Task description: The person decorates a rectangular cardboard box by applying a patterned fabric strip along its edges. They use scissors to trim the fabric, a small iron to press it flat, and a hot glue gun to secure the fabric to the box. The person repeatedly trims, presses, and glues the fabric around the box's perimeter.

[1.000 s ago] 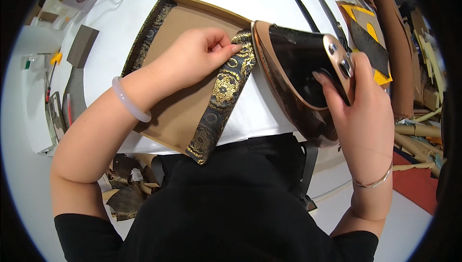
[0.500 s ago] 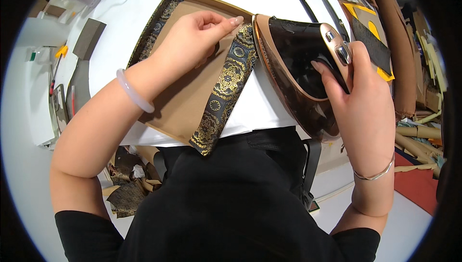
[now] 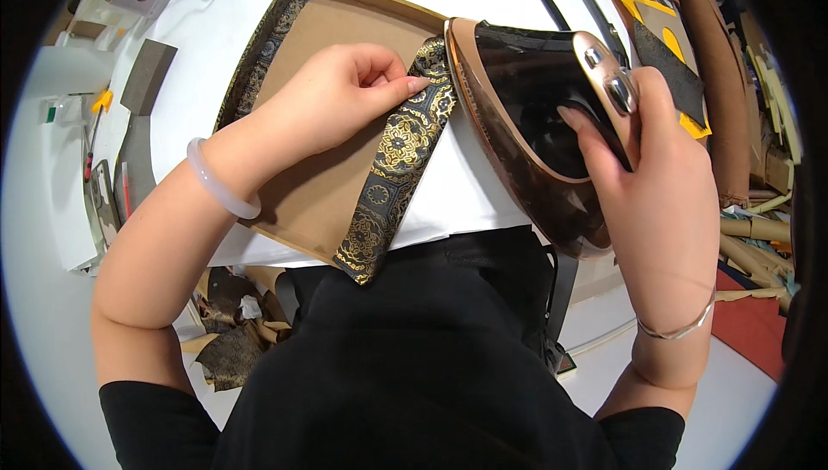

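Note:
My right hand [image 3: 660, 151] is wrapped round the handle of a dark brown and rose-gold clothes iron [image 3: 530, 82]. The iron stands tilted, its soleplate edge against the far end of a black strip of fabric with gold medallions [image 3: 401, 147]. This strip covers the right-hand wall of a shallow brown cardboard tray [image 3: 345, 26]. My left hand [image 3: 354, 90] reaches over the tray, fingers curled and thumb pressed on the strip just left of the iron. The curled fingertips are partly hidden. Similar patterned fabric [image 3: 267, 43] lines the tray's left wall.
Long dark scissors [image 3: 591, 9] lie beyond the iron. At right are a yellow and black piece [image 3: 664, 60] and brown rolled material [image 3: 711, 82]. A grey block [image 3: 148, 78] stands at left. Fabric scraps [image 3: 228, 358] lie below the table's edge.
My left hand has slid toward me along the strip, its thumb moving from the far corner to lower down. My right hand keeps the iron nearly in place against the strip.

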Demonstrator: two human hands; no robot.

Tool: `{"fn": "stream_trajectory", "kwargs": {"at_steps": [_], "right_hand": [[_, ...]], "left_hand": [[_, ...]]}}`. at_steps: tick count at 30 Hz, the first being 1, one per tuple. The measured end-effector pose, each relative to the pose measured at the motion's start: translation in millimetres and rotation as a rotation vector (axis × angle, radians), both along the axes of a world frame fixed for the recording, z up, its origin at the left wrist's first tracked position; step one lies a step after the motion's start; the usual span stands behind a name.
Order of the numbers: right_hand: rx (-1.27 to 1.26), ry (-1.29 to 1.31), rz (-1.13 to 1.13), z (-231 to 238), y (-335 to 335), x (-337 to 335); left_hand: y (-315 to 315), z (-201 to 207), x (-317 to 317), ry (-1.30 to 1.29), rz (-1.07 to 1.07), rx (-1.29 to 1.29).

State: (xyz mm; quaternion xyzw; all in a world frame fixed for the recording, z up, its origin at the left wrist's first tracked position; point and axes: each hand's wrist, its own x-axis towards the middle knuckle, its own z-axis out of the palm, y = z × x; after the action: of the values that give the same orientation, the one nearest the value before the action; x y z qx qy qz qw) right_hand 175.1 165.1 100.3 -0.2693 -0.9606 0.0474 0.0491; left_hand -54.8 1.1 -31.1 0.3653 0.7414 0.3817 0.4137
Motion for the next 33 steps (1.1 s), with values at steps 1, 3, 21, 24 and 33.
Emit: {"fn": "stream_trajectory", "kwargs": {"at_steps": [1,3,21,24,33], "right_hand": [[-0.014,-0.011,-0.012,2,-3,1],[-0.038,-0.044,-0.061,5,-9,9],[0.015,0.007,-0.014,-1,-19,4],[0.035,-0.023,-0.032,-2,-19,4],[0.031,-0.014,-0.035,1,-24,2]], "left_hand": [[-1,-1,1,-0.001,-0.009,0.003],[-3,-3,1,-0.007,-0.028,0.019],[-9,15,-9,-0.246,0.11,-0.025],[-8,26,-2,-0.159,-0.029,-0.193],[-17,14,1,-0.138,-0.068,-0.072]]}}
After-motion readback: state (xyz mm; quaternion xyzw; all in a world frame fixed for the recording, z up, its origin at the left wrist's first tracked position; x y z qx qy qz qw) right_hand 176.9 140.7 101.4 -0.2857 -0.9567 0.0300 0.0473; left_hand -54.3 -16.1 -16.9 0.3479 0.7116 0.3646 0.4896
